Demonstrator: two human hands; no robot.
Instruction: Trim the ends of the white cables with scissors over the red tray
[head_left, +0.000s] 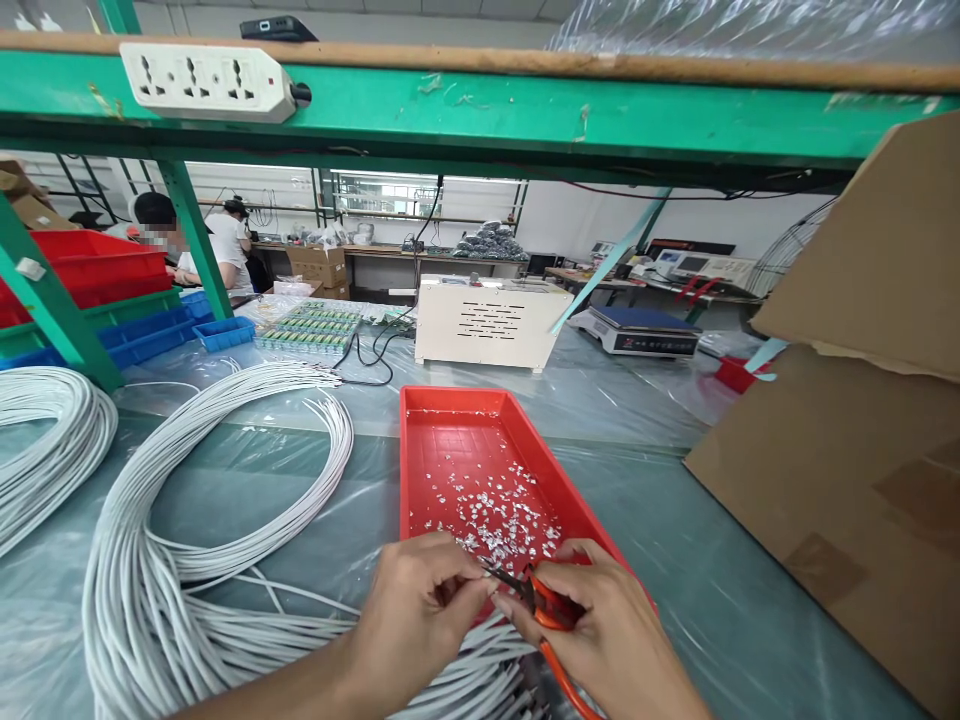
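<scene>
My left hand (420,610) is closed in a pinch on the end of a white cable, held against the jaws of orange-handled cutters (547,620). My right hand (611,640) is wrapped round the cutters' handles. Both hands hover over the near end of a red tray (420,450) that holds several small white insulation scraps (487,510). A large looped bundle of white cables (180,540) lies to the left, and its ends run under my hands.
A big cardboard box (847,460) stands at the right. A second cable coil (45,440) lies far left. A beige machine (487,325) and a scale (637,330) sit behind the tray. A power strip (210,80) hangs on the green frame. Other people work at the back left.
</scene>
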